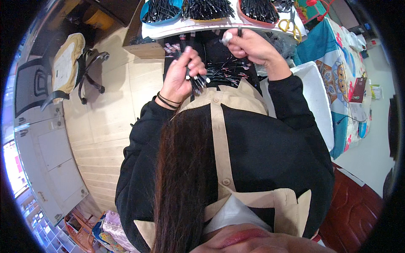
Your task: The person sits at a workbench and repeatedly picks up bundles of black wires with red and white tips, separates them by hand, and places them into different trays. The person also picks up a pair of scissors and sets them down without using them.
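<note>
My left hand (186, 72) is closed around a bundle of short black cables (198, 83), whose light metal ends stick out below the fingers. Near the table edge, my right hand (248, 46) grips a small black piece (239, 31), probably a cable end, with something whitish at the fingertips. Across my lap lie many loose thin black cables (226, 71) with pinkish and silvery ends. Just above the hands, on the white tabletop (190, 27), black cables fill a blue basket (145, 19), a yellow container (208, 21) and a red basket (253, 21).
Scissors with yellow handles (284, 26) lie at the tabletop's right end. A white foam box (316, 101) stands beside my right arm, next to a table with a patterned cloth (337, 126). A cardboard box (144, 50) is at the left, and an office chair (68, 63) stands farther left.
</note>
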A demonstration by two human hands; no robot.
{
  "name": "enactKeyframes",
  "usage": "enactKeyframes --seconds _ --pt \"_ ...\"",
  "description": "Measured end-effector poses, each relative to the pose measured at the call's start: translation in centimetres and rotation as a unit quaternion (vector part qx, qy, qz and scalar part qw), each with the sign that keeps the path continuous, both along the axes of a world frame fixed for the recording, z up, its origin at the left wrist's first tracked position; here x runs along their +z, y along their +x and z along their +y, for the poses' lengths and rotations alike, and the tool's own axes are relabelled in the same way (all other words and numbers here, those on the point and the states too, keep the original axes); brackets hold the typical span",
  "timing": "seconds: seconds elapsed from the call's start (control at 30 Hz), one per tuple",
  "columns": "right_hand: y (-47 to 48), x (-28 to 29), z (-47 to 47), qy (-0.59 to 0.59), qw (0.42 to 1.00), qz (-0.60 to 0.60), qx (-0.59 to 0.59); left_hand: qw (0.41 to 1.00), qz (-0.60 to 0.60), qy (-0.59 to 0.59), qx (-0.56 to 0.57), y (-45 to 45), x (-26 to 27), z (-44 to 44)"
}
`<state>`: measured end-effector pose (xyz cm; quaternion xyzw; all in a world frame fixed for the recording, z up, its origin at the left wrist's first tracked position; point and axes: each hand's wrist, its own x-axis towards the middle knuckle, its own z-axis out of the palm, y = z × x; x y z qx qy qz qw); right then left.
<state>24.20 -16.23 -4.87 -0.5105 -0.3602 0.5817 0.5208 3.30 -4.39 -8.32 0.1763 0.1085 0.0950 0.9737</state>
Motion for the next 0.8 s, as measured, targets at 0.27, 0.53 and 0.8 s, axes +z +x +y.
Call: enactKeyframes --seconds 0.27,0.53,0.8 --pt "-6.9 -2.4 0.8 0.017 0.934 0.284 -0.215 0.964 0.114 0.188 0.149 -0.9 0.0 -2.8" --pt "-9.7 -2.1 1.0 -0.079 0.972 0.115 -0.189 0.94 0.124 0.31 0.072 -0.4 -0.5 -2.7" --pt "-10.4 -3.4 0.9 -0.042 0.98 0.058 -0.187 0.937 0.123 0.327 0.021 -0.3 -1.1 -2.5"
